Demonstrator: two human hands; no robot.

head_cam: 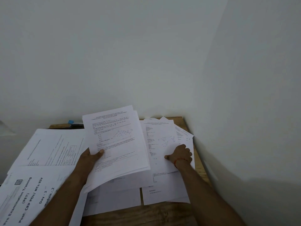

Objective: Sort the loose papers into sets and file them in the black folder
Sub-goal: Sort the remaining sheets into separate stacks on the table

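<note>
My left hand (93,156) holds a thin stack of printed sheets (117,144) lifted off the table, thumb on top of its left edge. To the right, my right hand (180,154) rests with curled fingers on a fanned pile of printed pages (161,141), its thumb pinching a sheet's edge. More white sheets (114,198) lie under the lifted stack. A dark flat object, possibly the black folder (76,125), shows at the table's back edge, mostly hidden by paper.
A large spread of papers (48,147) covers the left side, with a cover page reading "Pre Examination Training" (27,198) nearest me. The wooden table (162,214) meets a white wall behind and on the right. A small blue item (71,121) sits at the back.
</note>
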